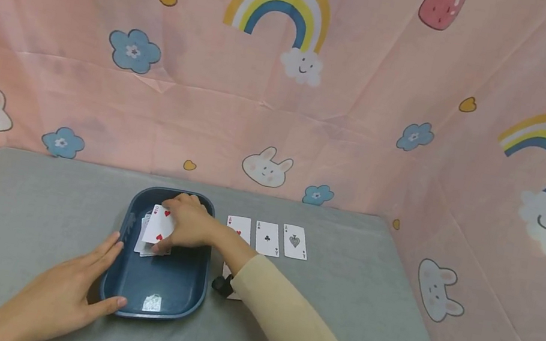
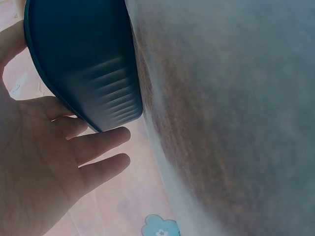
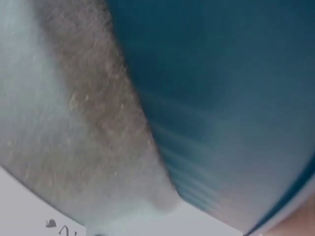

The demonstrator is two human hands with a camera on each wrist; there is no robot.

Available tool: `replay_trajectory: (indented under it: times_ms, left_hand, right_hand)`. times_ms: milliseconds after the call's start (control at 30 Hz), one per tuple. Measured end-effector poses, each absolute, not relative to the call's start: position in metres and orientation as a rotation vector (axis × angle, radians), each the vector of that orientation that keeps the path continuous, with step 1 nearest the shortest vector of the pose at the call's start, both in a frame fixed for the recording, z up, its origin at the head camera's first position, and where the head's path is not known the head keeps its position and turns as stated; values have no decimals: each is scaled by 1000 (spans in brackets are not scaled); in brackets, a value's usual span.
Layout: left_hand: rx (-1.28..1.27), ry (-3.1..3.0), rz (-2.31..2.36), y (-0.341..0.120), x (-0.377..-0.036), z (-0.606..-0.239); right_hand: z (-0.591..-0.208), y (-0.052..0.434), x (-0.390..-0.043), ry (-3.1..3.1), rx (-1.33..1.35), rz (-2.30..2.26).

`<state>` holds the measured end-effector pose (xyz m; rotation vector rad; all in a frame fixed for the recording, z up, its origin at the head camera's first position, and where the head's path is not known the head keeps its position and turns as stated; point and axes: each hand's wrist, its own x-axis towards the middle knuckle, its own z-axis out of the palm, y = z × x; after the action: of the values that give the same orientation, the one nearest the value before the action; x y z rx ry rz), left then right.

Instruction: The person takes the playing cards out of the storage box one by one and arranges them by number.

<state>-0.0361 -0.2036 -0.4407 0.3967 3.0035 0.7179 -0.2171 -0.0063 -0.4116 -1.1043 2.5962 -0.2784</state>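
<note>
A dark blue tray (image 1: 153, 289) stands on the grey tabletop, with a small pile of playing cards (image 1: 144, 246) in its far part. Over that pile my right hand (image 1: 190, 220) reaches in and pinches a playing card (image 1: 159, 225), seemingly the two of hearts, by its edges with thumb and fingers. My left hand (image 1: 73, 275) rests against the tray's left side, fingers nearly straight and thumb at the near rim. The left wrist view has the left fingers (image 2: 103, 169) loosely spread beside the tray's outer wall (image 2: 88, 64). The right wrist view misses the right hand's grip.
Right of the tray lie three face-up aces in a row: hearts (image 1: 238, 223), clubs (image 1: 267, 239) and spades (image 1: 295, 242). Another card (image 1: 226, 272) is mostly hidden under the right forearm; a card corner (image 3: 29, 211) shows in the right wrist view. Pink patterned cloth (image 1: 178, 117) surrounds the table.
</note>
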Motion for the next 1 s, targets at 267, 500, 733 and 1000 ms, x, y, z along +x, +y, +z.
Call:
replay_trajectory:
  times_ms: [267, 500, 733, 1000]
  left_hand:
    - [397, 3007, 703, -203, -36, -440]
    - [399, 3010, 709, -203, -36, -440]
    - [373, 2996, 693, -202, -36, -440]
    - [338, 2984, 661, -199, -37, -440]
  right_hand:
    - [-406, 5, -224, 2575, -1086, -403]
    - [-401, 18, -225, 2541, -1076, -502]
    - [-390, 37, -218, 2529, -1058, -602]
    - [-385, 63, -211, 2524, -1030, -654]
